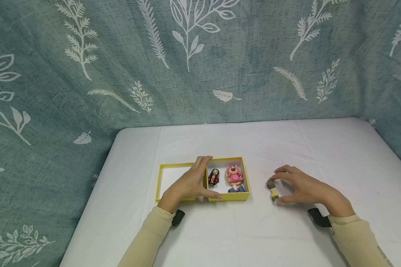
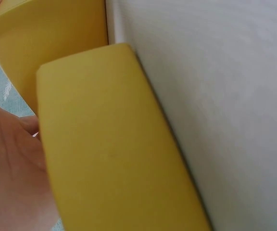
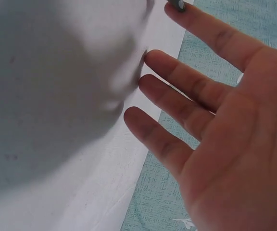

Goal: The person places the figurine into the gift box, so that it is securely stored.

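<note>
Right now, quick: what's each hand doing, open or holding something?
Left hand: holding the yellow box by one end.
Right hand: pinching the gray-topped figurine.

This looks like a screened-off recording corner: a teal cloth (image 1: 200, 78) printed with pale leaves hangs behind the white-covered bench (image 1: 240, 230) and round its sides, closing off the view of any room beyond. Small black cameras (image 1: 319, 218) worn at the wrists fit a place set up for filming, while the toys (image 1: 234, 175) and yellow box (image 1: 228, 198) are goods that would suit a home. Whether a home, an office or a studio lies past the cloth cannot be told.
</note>
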### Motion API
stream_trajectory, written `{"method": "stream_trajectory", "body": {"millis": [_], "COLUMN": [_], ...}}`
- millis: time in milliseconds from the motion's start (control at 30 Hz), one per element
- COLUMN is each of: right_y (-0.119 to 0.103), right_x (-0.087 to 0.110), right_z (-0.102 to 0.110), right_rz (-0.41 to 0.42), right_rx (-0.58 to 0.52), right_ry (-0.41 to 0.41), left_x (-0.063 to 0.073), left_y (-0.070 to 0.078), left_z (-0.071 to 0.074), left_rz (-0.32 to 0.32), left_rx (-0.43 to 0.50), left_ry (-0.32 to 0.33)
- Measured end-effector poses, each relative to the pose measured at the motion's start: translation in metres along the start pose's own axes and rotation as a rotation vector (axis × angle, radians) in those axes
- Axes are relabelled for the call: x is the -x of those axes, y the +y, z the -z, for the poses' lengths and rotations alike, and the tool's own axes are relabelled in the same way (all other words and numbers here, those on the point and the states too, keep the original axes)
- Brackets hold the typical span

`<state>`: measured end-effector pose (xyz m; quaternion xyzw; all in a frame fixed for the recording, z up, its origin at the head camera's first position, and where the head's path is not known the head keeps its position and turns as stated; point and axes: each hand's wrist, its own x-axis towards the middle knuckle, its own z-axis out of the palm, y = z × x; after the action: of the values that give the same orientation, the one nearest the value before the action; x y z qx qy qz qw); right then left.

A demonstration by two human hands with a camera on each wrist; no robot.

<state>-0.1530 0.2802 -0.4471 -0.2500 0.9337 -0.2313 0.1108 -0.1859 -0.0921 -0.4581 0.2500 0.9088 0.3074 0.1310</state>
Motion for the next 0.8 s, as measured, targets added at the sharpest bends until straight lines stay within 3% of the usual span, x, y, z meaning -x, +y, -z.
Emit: {"method": "stream_trajectory", "body": {"millis": [533, 800], "right_y": [-0.0045, -0.0005], "right_x": [-0.0017, -0.0044], "right_z": [0.0005, -0.0029], "right_rz": [-0.015, 0.021], "right_rx": [0.021, 0.032], "right_ry": [-0.045, 0.016], "left_x": [-0.0006, -0.0013], "left_y": [-0.0004, 0.0006], "left_z": [0.0001, 0.001], "left_rz": [0.006, -0.014], "left_rx": [0.0, 0.007], "left_ry": [-0.001, 0.0]}}
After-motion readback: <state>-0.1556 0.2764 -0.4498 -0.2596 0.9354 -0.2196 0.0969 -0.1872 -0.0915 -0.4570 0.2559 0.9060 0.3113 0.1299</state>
